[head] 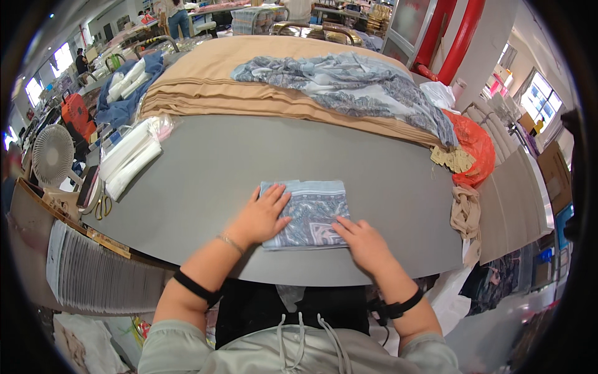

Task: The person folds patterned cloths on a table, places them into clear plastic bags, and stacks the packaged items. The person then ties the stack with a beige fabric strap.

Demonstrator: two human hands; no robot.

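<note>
A blue paisley-patterned cloth [313, 205], folded into a near-square, lies flat on the grey tabletop [210, 159] in front of me. My left hand [264, 215] rests on its left side, palm down with the fingers apart. On its right edge lie the fingertips of my right hand [364, 240], the palm beyond the cloth over the table. Neither hand grips the fabric. The cloth's top edge shows a plain pale blue band, and a pale pink and white motif sits near its lower right corner.
Along the back runs a thick stack of tan fabric [196, 93], with a loose patterned scarf [341, 84] over it. White plastic bags [131, 154], scissors [103, 207] and a fan [53, 154] are at left. Tags [453, 159] and a red plastic bag [474, 145] sit at right.
</note>
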